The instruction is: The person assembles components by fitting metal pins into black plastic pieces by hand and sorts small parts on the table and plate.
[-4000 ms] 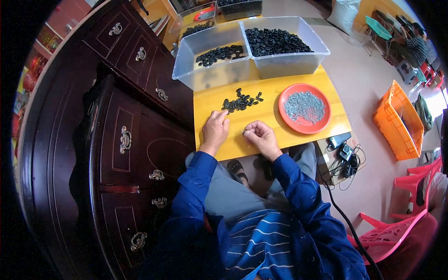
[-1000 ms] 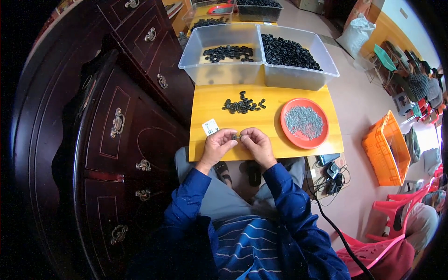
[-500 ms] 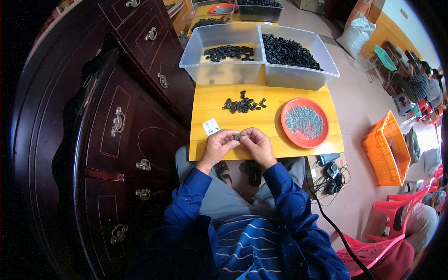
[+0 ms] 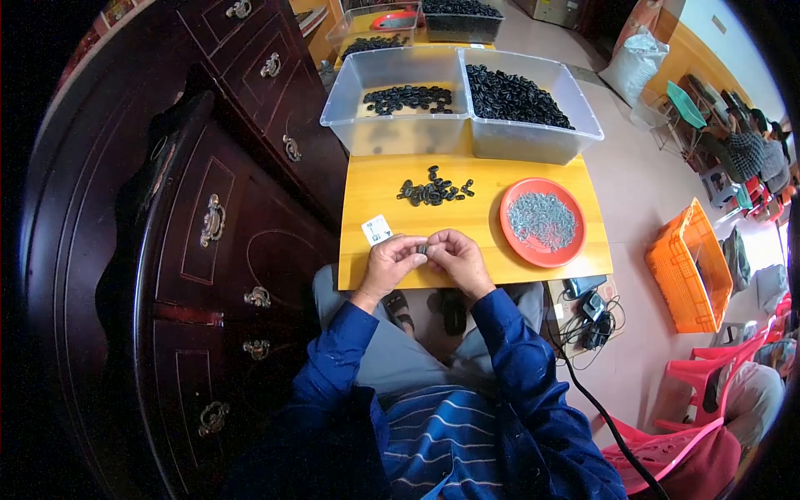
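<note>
Near the front edge of your table (image 4: 479, 218), left hand (image 4: 387, 263) and right hand (image 4: 459, 257) fingertips pinch a small dark piece (image 4: 422, 248). Probably light, stiff, slippery; hold its sides.

My sleeves (image 4: 343, 337) are dark blue, shirt (image 4: 450, 433) blue with pale stripes. Table (image 4: 371, 187) yellow, plate (image 4: 543, 260) orangey red, bits (image 4: 542, 220) silvery grey, loose parts (image 4: 433, 192) black. Piece (image 4: 422, 248) in my fingers (image 4: 443, 241) looks dark, tough to tell.
</note>
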`<action>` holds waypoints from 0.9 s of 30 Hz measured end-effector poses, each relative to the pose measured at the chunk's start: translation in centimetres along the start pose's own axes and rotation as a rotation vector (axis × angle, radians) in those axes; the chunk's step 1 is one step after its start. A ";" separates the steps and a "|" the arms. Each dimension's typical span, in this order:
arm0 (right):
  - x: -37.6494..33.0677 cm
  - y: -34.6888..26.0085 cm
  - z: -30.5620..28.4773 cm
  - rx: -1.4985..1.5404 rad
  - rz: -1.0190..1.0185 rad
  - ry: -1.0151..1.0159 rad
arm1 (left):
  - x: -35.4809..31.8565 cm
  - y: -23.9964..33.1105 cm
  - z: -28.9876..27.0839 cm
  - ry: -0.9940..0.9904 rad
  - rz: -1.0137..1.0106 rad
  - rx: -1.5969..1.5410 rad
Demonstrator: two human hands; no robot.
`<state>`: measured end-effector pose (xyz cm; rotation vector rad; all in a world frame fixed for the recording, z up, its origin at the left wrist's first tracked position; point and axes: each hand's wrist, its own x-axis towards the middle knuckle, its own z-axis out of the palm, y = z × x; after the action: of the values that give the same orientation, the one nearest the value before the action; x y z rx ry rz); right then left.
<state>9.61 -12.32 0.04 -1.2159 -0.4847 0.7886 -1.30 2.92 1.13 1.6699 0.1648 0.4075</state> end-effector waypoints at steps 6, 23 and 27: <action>0.1 -0.2 -0.1 0.009 0.006 -0.007 | 0.1 -0.4 0.1 0.017 0.015 -0.054; 0.6 -1.8 -0.3 -0.076 0.226 -0.074 | 0.2 -0.7 -0.3 -0.046 0.056 0.064; 0.6 -1.4 0.1 -0.102 0.176 -0.060 | 0.0 -0.4 0.6 0.047 0.053 0.131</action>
<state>10.31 -11.96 1.36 -1.3452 -0.4753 0.9617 -1.05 2.38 0.71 1.7971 0.1855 0.4844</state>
